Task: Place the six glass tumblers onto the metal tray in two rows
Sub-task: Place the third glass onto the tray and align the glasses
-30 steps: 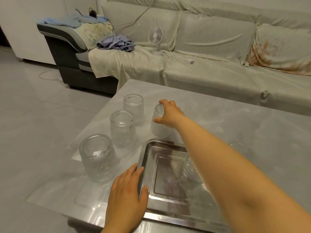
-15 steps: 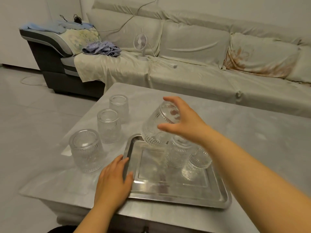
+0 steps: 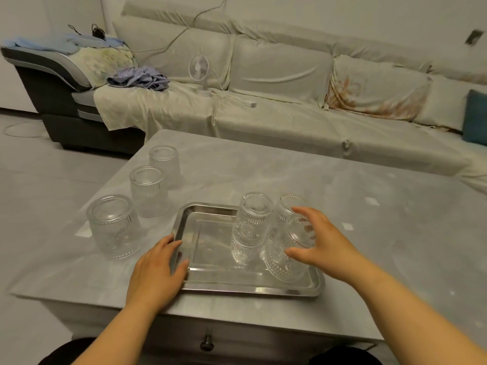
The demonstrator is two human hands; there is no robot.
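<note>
The metal tray (image 3: pixel 210 242) lies on the grey table near its front edge. My left hand (image 3: pixel 158 267) presses palm-down on the tray's front left corner, fingers over the rim. My right hand (image 3: pixel 320 245) grips a ribbed glass tumbler (image 3: pixel 283 259), tilted, its rim touching the tray's front right. Two more tumblers stand upside down on the tray: one in the middle (image 3: pixel 251 223), one behind the held glass (image 3: pixel 286 208). Three tumblers stand upside down on the table left of the tray, near (image 3: pixel 113 227), middle (image 3: pixel 147 192) and far (image 3: pixel 164 162).
The table's left edge runs close beside the three loose tumblers. A covered sofa (image 3: pixel 276 114) stands behind the table with a small fan (image 3: pixel 199 71) and bundled cloth (image 3: pixel 138 77) on it. A drawer knob (image 3: pixel 207 343) shows under the table's front edge.
My right hand lifted a tumbler from the table behind the tray, carried it over the tray and lowered it to the front right. My left hand stayed on the tray corner.
</note>
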